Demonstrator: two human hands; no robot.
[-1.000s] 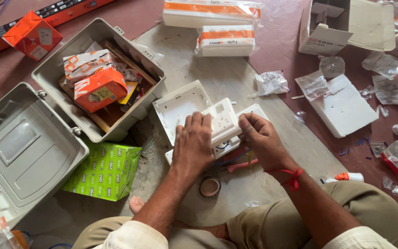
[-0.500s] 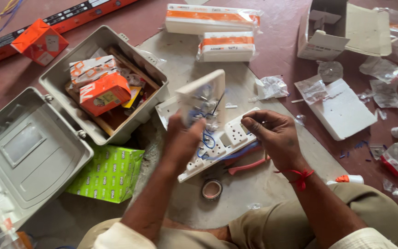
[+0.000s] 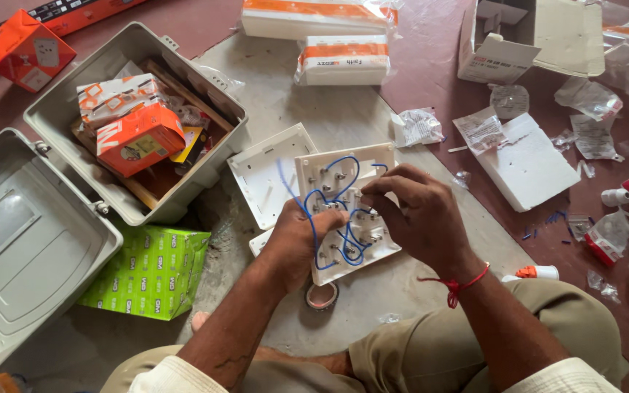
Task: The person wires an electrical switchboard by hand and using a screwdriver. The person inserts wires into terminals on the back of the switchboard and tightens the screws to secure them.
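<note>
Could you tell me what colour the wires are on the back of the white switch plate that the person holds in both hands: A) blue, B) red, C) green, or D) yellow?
A: the wires looping between the terminals on the back of the white switch plate are blue, while the left hand grips the plate's lower edge and the right hand reaches over it.

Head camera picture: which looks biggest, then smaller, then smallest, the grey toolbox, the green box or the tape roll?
1. Grey toolbox, biggest by far.
2. Green box.
3. Tape roll, smallest, partly hidden by the left hand.
</note>
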